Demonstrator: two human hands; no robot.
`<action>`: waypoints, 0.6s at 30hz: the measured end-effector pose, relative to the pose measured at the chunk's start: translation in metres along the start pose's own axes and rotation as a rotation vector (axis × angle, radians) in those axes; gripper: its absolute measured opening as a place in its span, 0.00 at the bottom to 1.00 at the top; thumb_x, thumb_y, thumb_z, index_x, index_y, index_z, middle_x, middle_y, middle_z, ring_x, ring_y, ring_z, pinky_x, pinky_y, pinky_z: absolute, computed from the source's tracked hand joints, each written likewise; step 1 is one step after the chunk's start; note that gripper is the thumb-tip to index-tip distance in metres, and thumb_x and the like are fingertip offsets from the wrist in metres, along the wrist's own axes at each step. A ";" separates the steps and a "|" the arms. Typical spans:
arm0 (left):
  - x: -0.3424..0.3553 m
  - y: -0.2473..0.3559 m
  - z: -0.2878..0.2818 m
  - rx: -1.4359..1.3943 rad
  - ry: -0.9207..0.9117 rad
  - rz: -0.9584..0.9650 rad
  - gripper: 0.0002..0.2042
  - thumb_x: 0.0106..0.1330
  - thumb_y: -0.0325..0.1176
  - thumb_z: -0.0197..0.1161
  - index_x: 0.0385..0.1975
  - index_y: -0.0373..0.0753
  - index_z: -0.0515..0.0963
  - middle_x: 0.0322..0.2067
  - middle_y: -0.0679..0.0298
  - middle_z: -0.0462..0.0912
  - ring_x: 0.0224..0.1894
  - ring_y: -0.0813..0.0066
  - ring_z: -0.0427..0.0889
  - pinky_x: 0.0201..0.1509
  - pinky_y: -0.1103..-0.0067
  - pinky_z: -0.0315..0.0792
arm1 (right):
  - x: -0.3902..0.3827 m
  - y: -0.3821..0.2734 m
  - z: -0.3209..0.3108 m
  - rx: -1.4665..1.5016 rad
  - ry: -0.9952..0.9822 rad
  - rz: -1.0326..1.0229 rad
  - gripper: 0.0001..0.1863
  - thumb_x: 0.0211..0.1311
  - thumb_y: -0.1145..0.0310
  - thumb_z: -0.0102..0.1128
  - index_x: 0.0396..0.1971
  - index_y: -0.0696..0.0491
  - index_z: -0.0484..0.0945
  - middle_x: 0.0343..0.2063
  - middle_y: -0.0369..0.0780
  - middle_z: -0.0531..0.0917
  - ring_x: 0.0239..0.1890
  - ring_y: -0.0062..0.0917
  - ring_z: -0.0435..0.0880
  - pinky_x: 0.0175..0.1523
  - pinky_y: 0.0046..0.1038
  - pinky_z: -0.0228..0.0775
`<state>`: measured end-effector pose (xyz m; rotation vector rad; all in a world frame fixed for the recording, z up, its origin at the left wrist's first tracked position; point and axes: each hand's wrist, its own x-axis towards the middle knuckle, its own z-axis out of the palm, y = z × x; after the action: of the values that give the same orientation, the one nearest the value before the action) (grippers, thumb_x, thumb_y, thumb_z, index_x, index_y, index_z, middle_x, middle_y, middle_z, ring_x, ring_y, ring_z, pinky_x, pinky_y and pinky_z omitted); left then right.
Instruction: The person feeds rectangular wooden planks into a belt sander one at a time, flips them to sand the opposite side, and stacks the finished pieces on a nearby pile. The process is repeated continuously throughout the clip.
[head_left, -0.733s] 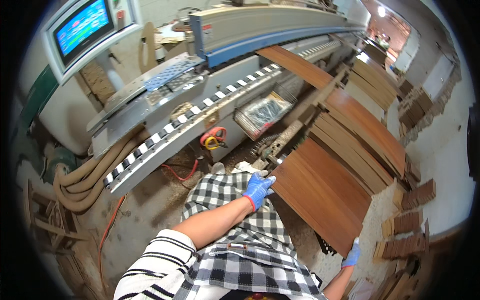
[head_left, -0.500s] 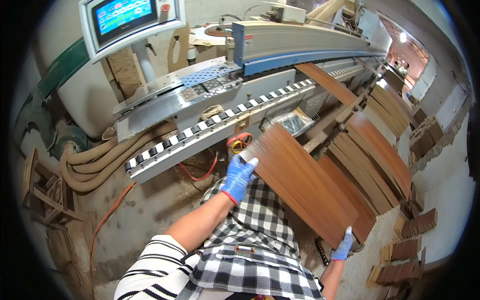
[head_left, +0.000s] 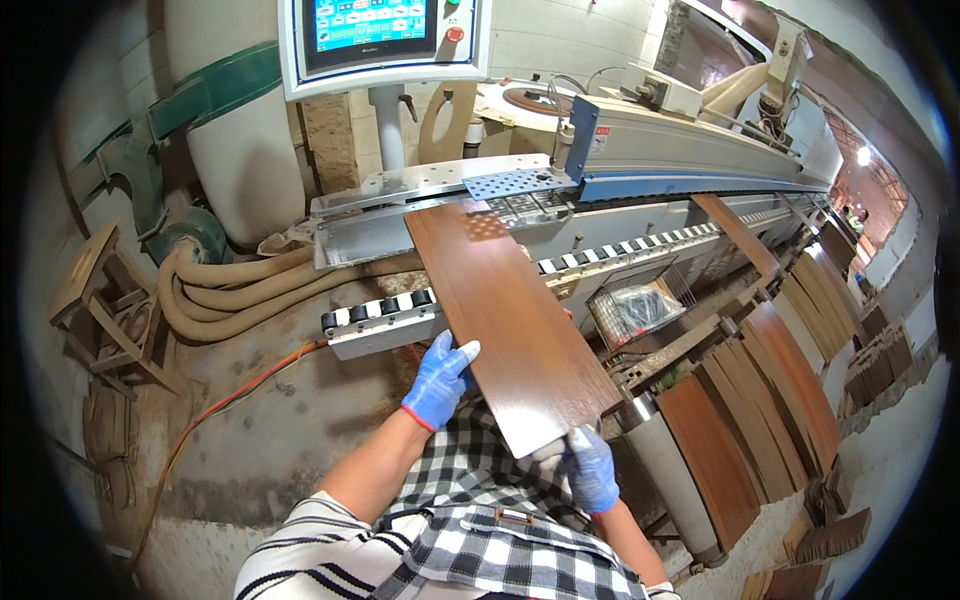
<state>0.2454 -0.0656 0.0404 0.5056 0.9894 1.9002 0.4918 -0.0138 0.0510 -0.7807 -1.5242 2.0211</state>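
A brown wood-grain board point(head_left: 505, 320) stretches away from me, held in both blue-gloved hands. My left hand point(head_left: 438, 380) grips its left long edge, thumb on top. Around the near right corner closes my right hand point(head_left: 590, 468), its fingers partly under the board. The board's far end lies over the metal infeed table point(head_left: 365, 240) of a long machine. Its middle crosses above a rail of black and white rollers point(head_left: 375, 313), hiding part of it; whether it touches the rollers I cannot tell.
Stacked boards point(head_left: 745, 420) lean on a roller stand point(head_left: 672, 480) at my right. Another board point(head_left: 735, 235) rests across the machine farther along. A control screen point(head_left: 370, 25) stands at the back. Ribbed hoses point(head_left: 200, 320), a wooden stool point(head_left: 110, 310) and an orange cable point(head_left: 235, 390) are at left.
Both hands have swung the board left and forward from beside the stack. Its far end now lies over the infeed table. My view has turned so the machine appears farther right.
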 end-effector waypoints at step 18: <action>-0.027 0.032 -0.007 0.338 0.139 0.084 0.35 0.64 0.27 0.53 0.68 0.38 0.42 0.40 0.63 0.75 0.35 0.83 0.72 0.41 0.84 0.70 | -0.011 0.084 -0.068 -0.833 0.293 -0.074 0.20 0.64 0.54 0.47 0.26 0.55 0.78 0.22 0.47 0.79 0.24 0.39 0.78 0.33 0.35 0.69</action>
<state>0.2370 -0.1006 0.0635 0.6237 1.4124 1.8695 0.5433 0.0036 -0.0427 -1.2267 -2.1624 1.0968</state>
